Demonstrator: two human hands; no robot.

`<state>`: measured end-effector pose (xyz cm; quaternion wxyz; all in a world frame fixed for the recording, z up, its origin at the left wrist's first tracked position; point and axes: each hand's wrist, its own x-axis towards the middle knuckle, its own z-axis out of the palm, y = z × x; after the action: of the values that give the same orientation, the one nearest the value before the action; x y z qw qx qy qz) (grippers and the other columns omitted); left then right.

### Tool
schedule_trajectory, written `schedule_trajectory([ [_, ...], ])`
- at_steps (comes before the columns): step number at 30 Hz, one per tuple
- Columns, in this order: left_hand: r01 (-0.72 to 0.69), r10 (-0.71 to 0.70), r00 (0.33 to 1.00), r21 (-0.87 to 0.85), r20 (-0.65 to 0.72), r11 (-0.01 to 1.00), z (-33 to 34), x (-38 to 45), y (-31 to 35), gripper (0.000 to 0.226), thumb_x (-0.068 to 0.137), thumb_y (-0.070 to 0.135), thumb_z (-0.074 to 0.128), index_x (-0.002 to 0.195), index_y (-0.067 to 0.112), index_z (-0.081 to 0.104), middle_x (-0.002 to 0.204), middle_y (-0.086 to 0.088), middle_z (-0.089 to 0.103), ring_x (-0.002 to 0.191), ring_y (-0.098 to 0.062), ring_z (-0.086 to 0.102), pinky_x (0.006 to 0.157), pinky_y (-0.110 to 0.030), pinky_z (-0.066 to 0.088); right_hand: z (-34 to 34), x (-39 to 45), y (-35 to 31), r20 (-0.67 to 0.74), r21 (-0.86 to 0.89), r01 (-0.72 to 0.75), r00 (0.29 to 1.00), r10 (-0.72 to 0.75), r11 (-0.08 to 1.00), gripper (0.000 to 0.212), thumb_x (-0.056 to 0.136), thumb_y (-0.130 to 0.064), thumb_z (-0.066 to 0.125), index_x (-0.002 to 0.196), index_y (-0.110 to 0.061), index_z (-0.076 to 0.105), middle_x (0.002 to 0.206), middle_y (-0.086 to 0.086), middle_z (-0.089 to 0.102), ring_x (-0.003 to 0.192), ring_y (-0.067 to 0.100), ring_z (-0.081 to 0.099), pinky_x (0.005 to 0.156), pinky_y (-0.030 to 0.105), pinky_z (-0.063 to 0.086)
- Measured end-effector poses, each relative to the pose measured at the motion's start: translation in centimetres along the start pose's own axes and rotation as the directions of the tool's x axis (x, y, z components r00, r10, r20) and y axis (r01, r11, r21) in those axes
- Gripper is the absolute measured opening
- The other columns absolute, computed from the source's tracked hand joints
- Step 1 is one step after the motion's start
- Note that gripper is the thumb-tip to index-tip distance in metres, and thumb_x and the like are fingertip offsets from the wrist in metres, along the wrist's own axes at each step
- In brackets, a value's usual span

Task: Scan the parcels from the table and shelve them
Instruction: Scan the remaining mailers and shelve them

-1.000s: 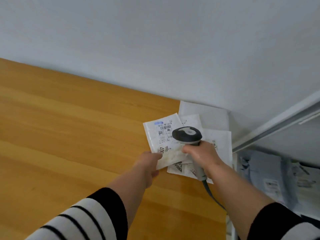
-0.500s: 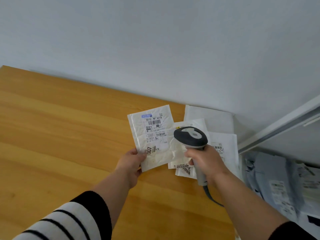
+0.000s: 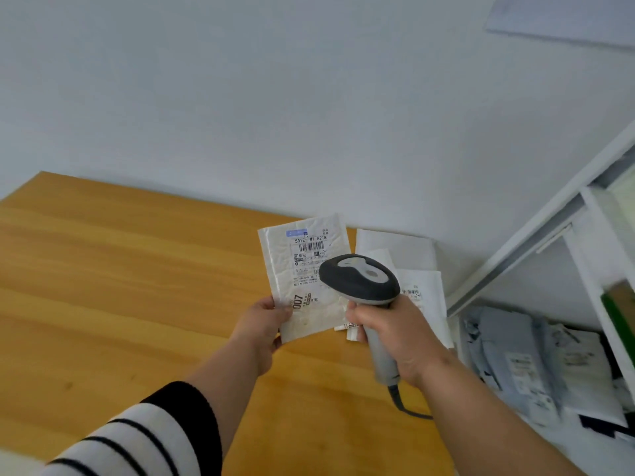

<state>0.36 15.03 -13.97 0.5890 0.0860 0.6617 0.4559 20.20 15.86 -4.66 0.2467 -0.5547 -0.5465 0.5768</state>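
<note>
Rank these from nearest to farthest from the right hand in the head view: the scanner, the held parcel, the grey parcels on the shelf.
1. Scanner: gripped in the right hand.
2. Held parcel: just to its left, pinched by the left hand.
3. Grey parcels on the shelf: off to the right, beyond the table edge.

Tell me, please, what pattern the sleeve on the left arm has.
The sleeve has black and white stripes, seen in the head view.

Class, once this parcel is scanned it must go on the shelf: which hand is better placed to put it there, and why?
Left, probably. The left hand already pinches the parcel by its lower corner, while the right hand is wrapped around the scanner. The shelf lies on the right, so it must reach across.
</note>
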Motion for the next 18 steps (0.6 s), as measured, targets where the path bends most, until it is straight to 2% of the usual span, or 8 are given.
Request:
schedule_trajectory([
  [6, -0.030, 0.029, 0.998, 0.024, 0.056, 0.999, -0.1, -2.5, -0.1, 0.021, 0.094, 0.005, 0.062, 0.113, 0.013, 0.064, 0.108, -0.006, 0.071, 0.095, -0.023, 0.067, 0.062, -0.033, 0.050, 0.5, -3.4, -1.3, -0.069, 0.048, 0.042, 0.997, -0.038, 0.998, 0.024, 0.065, -0.028, 0.066, 0.069, -0.004, 0.062, 0.062, 0.009, 0.058, 0.065, 0.023, 0.054, 0.071, 0.041, 0.043],
  [10, -0.051, 0.048, 0.994, 0.028, 0.099, 0.998, -0.1, -3.8, 0.1, 0.019, 0.094, 0.005, 0.062, 0.110, 0.015, 0.066, 0.104, -0.003, 0.073, 0.090, -0.021, 0.068, 0.060, -0.032, 0.051, 0.3, -5.0, -1.9, -0.086, 0.049, 0.046, 0.995, -0.042, 0.998, 0.017, 0.065, -0.028, 0.067, 0.065, -0.013, 0.062, 0.062, 0.008, 0.058, 0.064, 0.020, 0.056, 0.072, 0.041, 0.044],
  [18, -0.060, 0.054, 0.990, 0.042, 0.127, 0.997, -0.3, -5.4, 0.4, 0.022, 0.094, 0.003, 0.061, 0.112, 0.014, 0.065, 0.105, -0.004, 0.072, 0.090, -0.021, 0.068, 0.062, -0.032, 0.051, 0.1, -6.8, -2.0, -0.150, 0.057, 0.020, 0.989, -0.011, 0.998, 0.012, 0.066, -0.028, 0.068, 0.064, -0.016, 0.064, 0.061, 0.006, 0.062, 0.063, 0.019, 0.058, 0.073, 0.039, 0.044],
])
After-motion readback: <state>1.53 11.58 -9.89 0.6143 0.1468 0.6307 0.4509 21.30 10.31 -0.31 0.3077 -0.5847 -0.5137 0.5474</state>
